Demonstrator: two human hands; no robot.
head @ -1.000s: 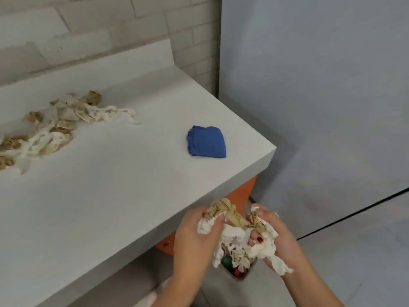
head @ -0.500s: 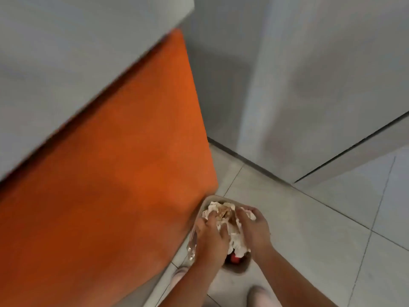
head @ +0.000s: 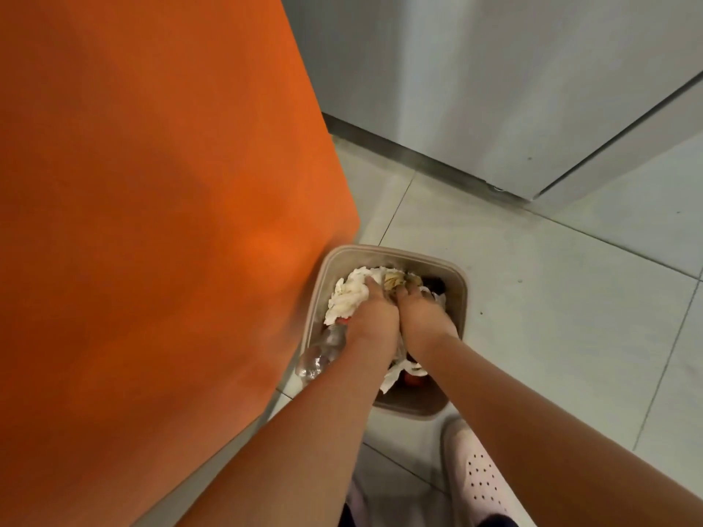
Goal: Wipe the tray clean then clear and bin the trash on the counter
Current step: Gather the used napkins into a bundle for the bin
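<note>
Pale floor tiles (head: 532,298) ran beside an orange cabinet side (head: 152,184), which stood left of the grip. The bin (head: 458,287) stood directly under both hands. The left hand (head: 374,317) and right hand (head: 422,310) sat side by side inside the rim, fingers curled into the paper wad (head: 352,294), fingertips hidden. The wad lay just ahead of and beneath the knuckles, bunched, with no clear long axis. A clear bottle (head: 323,349) lay left of the grip. Judgement: neither hand was nearer; release needs open fingers, then a straight lift.
</note>
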